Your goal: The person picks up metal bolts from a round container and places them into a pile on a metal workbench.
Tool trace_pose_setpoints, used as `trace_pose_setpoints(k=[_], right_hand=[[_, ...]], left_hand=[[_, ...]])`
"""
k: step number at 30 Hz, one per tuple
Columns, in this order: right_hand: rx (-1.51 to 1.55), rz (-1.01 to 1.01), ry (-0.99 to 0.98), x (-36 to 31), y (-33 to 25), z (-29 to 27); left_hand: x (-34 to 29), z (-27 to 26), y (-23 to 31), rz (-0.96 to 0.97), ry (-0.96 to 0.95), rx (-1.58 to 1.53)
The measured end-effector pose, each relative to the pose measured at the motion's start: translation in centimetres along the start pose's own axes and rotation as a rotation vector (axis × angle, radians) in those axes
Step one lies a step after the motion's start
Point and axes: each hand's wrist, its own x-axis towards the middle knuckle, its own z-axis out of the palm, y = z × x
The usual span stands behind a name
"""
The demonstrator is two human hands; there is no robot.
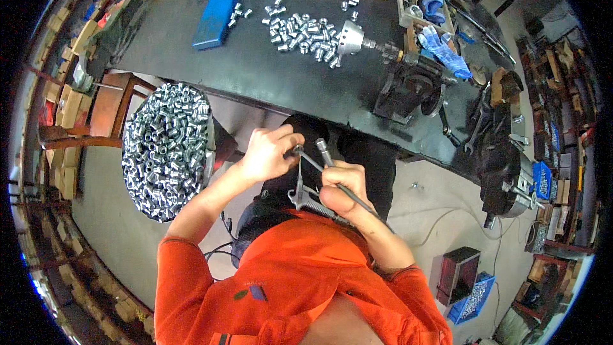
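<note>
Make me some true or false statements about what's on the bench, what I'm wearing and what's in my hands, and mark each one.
1. The right hand grips a grey rod. True.
2. The left hand is pressed flat on the workbench. False: the left hand is raised in front of the lap, its fingers curled near the rod's upper end.
3. A blue rectangular box lies left of the main cluster of loose metal fittings on the workbench. True.
4. The large heap of metal fittings is on the person's right. False: the heap is on the left.
5. The person's shirt is green. False: the shirt is orange-red.
</note>
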Motion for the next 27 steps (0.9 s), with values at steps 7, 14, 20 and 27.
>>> trace_pose_setpoints(k=[7, 14, 20, 27], right_hand=[[-0.191, -0.097, 0.015, 0.4, 2.0, 0.1], [-0.259, -0.080, 0.245, 0.2, 0.7, -2.4], [-0.295, -0.048, 0.190, -0.9, 2.3, -1.6], [-0.223, -0.007, 0.149, -0.3, 1.3, -1.5]], left_hand=[[1.6, 0.8, 0.2, -0.015, -0.053, -0.052], [9.6, 1.8, -5.5, -0.047, 0.088, 0.084], [18.2, -0.4, -10.5, -0.399, 0.280, -0.071], [20.4, 0.0, -14.6, -0.449, 0.250, 0.111]])
